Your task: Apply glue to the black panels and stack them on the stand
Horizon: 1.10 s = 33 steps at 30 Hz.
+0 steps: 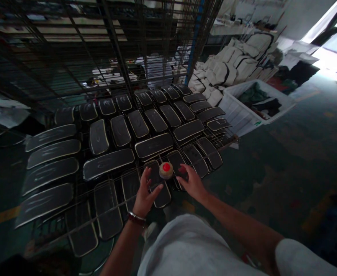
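A round, yellowish bottle with a red cap (166, 170) stands among the dark panels near the front edge of the wire rack (220, 140). To its left is my left hand (147, 193), open, with thumb and fingers apart. On the other side my right hand (193, 183) is also open, its fingers curved toward the bottle. A small gap shows between each hand and the bottle. Dark rounded rectangular panels (154, 145) with pale edges cover the rack, and several carry whitish streaks. Part of a dark panel (161, 193) lies between my hands, below the bottle.
Tall wire mesh racks (99, 42) rise behind the panels. At the right stands a white bin (240, 109) with dark cloth inside. Pale padded pieces (220, 71) are heaped behind it. Green floor (272, 165) stretches along the right side.
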### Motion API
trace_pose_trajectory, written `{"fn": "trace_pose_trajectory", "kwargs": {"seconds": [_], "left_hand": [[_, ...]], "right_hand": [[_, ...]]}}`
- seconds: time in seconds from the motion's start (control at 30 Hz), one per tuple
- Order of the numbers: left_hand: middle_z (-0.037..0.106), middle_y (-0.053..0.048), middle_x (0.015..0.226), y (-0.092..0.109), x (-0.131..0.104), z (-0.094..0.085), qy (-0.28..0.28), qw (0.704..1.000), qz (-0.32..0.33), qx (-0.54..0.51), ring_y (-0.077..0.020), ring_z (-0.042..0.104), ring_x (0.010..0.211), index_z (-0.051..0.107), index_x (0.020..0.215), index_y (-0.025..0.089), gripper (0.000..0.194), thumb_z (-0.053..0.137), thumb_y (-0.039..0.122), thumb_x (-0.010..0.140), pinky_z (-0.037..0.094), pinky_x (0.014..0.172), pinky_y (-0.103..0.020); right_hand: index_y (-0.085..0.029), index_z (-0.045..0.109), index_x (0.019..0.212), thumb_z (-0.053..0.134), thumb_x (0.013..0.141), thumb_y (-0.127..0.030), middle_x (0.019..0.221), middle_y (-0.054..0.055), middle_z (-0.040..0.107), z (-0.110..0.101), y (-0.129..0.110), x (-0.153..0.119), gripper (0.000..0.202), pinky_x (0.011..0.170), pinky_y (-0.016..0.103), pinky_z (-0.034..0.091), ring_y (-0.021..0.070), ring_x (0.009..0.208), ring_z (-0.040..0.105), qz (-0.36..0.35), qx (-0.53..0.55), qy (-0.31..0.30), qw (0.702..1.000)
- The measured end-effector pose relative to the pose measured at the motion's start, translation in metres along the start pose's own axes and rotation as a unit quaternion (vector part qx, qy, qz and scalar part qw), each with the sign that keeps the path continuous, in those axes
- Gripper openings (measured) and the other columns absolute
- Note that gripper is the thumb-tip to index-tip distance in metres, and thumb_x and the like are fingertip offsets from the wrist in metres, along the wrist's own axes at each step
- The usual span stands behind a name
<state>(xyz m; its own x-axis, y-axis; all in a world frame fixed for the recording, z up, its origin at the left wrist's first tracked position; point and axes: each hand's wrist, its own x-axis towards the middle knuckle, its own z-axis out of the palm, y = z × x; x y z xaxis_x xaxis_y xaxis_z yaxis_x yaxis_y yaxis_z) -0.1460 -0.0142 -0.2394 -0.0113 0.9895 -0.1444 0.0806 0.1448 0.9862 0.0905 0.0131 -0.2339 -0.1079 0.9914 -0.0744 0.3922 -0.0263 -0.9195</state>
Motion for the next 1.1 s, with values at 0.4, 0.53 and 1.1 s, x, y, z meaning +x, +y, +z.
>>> {"fn": "trace_pose_trajectory", "kwargs": {"seconds": [0.4,0.53,1.1], "left_hand": [[0.041,-0.019,0.174,0.065,-0.077,-0.046,0.071,0.961,0.202,0.176,-0.0403,0.038,0.160,0.025,0.171,0.039,0.099,0.082,0.047,0.090,0.042,0.122,-0.066],[0.044,-0.022,0.171,0.070,-0.088,-0.057,0.090,0.947,0.220,0.216,-0.0417,0.043,0.157,0.026,0.171,0.034,0.101,0.083,0.049,0.088,0.044,0.120,-0.067],[0.053,-0.010,0.168,0.102,-0.134,-0.076,0.138,0.959,0.245,-0.013,-0.0398,0.045,0.156,0.048,0.163,0.039,0.091,0.071,0.077,0.084,0.043,0.124,-0.060]], "right_hand": [[-0.021,0.082,0.104,0.089,0.080,-0.057,0.087,0.002,0.072,0.033,-0.128,-0.053,0.044,0.073,0.031,0.051,0.0170,0.078,0.064,0.098,0.271,-0.250,0.924],[-0.019,0.076,0.077,0.082,0.086,-0.053,0.074,0.001,0.068,0.040,-0.142,-0.054,0.035,0.067,0.029,0.046,0.0157,0.071,0.059,0.108,0.258,-0.254,0.926],[-0.024,0.047,0.075,0.058,0.100,-0.038,0.073,-0.003,0.050,0.074,-0.202,-0.081,0.030,0.065,0.030,0.036,0.0147,0.069,0.048,-0.112,0.128,-0.227,0.959]]}}
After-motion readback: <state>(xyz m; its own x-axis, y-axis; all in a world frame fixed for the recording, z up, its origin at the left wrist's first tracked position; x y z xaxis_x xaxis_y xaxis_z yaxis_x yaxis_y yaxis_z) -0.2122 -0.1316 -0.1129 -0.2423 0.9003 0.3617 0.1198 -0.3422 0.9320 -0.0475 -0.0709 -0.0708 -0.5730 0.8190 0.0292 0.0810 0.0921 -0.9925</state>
